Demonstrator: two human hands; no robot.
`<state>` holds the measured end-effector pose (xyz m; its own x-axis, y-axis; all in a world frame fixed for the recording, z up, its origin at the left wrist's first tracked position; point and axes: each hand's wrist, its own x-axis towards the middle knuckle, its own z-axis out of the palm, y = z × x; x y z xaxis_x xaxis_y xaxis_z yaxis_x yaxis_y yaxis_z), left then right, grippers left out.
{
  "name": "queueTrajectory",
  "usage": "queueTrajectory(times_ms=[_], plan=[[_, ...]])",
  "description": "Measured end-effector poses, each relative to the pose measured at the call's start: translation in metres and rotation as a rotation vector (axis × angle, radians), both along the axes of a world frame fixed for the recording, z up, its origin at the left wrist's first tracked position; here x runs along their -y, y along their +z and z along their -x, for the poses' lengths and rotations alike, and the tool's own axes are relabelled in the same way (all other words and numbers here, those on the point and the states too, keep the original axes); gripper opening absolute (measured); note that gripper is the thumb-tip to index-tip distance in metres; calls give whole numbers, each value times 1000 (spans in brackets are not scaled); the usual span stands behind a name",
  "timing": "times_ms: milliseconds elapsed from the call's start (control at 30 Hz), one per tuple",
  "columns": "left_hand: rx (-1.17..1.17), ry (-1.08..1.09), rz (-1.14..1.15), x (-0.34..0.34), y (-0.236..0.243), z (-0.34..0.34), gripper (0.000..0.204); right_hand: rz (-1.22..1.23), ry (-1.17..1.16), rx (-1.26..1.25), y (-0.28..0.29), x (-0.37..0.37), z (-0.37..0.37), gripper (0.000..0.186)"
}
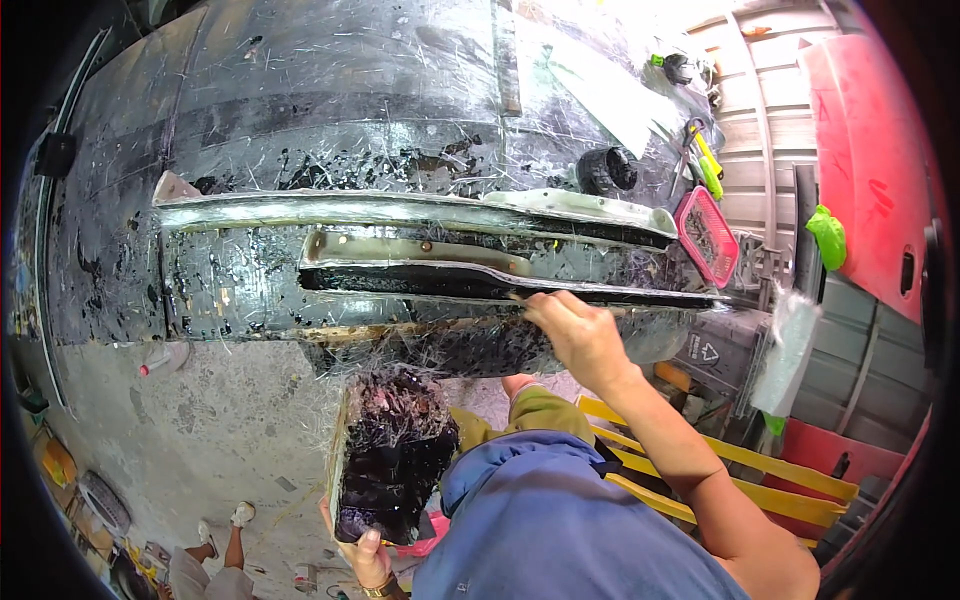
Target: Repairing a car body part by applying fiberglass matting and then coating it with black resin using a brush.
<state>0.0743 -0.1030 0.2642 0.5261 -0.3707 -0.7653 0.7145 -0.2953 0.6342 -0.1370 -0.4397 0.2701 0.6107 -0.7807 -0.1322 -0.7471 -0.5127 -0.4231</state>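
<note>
My left hand (367,558) grips the lower edge of a rectangular slab (390,475), thumb on top. The slab is smeared glossy black, and ragged pale fibres fringe its far end. My right hand (575,330) is closed in a pinch at the near side of a long, narrow channel-shaped mould (400,278), black inside. Whatever its fingertips may hold is too small to tell. Behind that mould, and roughly parallel to it, lies a longer channel mould (350,212) with a pale, shiny surface.
Fibre strands and black smears cover the workbench (330,110). A black roll (606,172), a pink basket (707,235) and a yellow-handled tool (708,165) are at its right. Yellow slats (740,460) stand beside me. Another person's legs (235,550) show at lower left.
</note>
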Motion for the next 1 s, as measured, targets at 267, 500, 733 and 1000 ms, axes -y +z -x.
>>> queueTrajectory(times_ms=[267, 500, 733, 1000], plan=[[-81, -75, -305, 1, 35, -7, 40, -12, 171, 164, -12, -8, -37, 18], [115, -467, -213, -110, -90, -31, 64, 12, 9, 208, -2, 3, 65, 16], [112, -423, -490, -175, -192, -26, 67, 14, -83, 238, 36, 26, 194, 12], [145, -214, -879, -193, -208, 37, 74, -60, -187, 193, 53, 47, 375, 14]])
